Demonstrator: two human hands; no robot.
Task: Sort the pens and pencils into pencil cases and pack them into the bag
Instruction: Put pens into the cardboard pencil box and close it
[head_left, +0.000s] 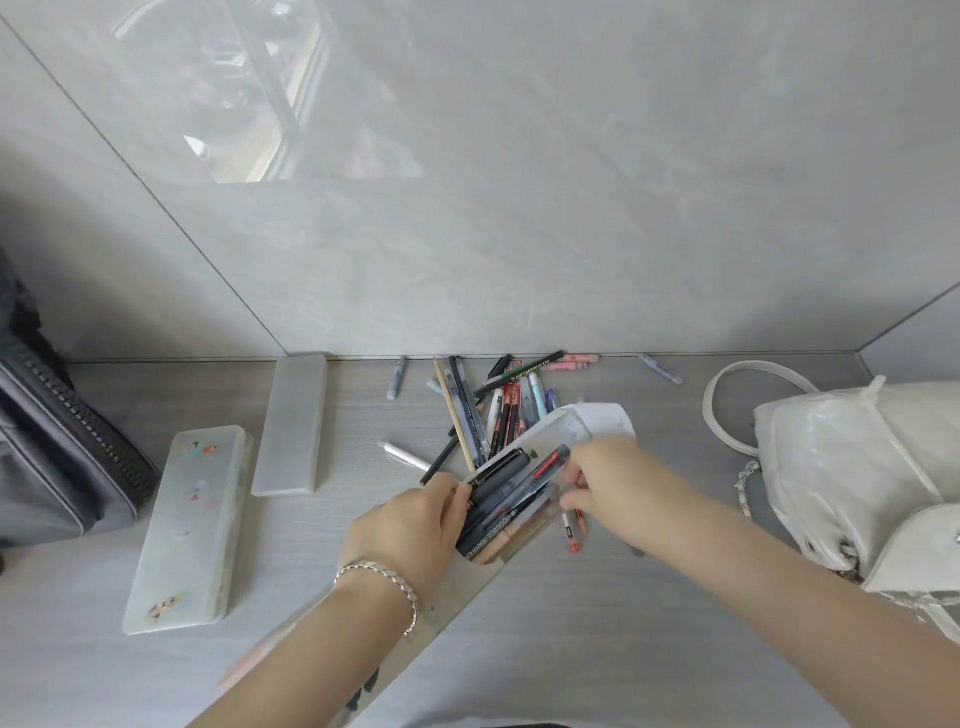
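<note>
While both hands are on 1 case, sorting looks approx halfway, w/ nothing packed into a bag yet. Grey desk (571, 639) runs to the wall. Dark bag (57, 457) sits at the far left w/ its zip showing; white bag (852, 467) sits at the right, strap & chain loose.

2 frosted cases lie left of centre, near each other but apart: sticker case (192, 525) closer to the person, plain case (293, 421) beyond it by the wall (could be just a lid, can't tell).

Clear case (563, 422) is at centre, on or just above the desk, can't tell which. Its long axis runs near-left to far-right, open side up, w/ several black & red pens inside lying along it. Left hand (410, 525) grips the near-left end, fingers curled over the rim onto the black pens. Right hand (608, 478) looks to pinch the case's right wall around mid-length; whether a pen is also btw those fingers, can't tell.

Loose pile (498, 410) of pens & pencils lies just beyond the case's far end, toward the wall, most pointing away from the person, so roughly in line w/ the case. Right hand is nearer to it than left, so prob right fetches while left steadies.

Red pen (571, 530) lies on the desk just beside the case's right wall, below the right hand: closest pick. White pen (402, 453) lies alone left of the pile, nearer the left hand.
</note>
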